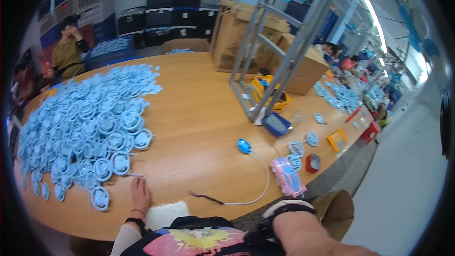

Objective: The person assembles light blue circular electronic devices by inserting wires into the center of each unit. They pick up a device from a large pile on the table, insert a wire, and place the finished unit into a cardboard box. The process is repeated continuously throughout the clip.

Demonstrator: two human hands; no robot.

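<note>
My left hand (140, 193) lies on the wooden table with its fingers stretched out, holding nothing. Its fingertips are beside the stem of a light-blue round plastic part at the edge of a large heap of such parts (90, 128). At lower right my right forearm (301, 227) reaches in, with a black and white band at the wrist; the fingers of that hand are hidden. Just beyond it is a pink and blue toy car (287, 176). A white cable (268, 170) curves from a shiny blue oval piece (244, 146) to dark loose wire ends. A white sheet (167, 215) lies near my body.
A grey metal frame (279, 42) stands on the table, with yellow bins (272, 92) and a blue bin of small parts (276, 124) near its foot. Several blue discs (296, 149), a red box (313, 163) and a yellow tray (337, 140) lie to the right. A person (68, 52) sits at far left.
</note>
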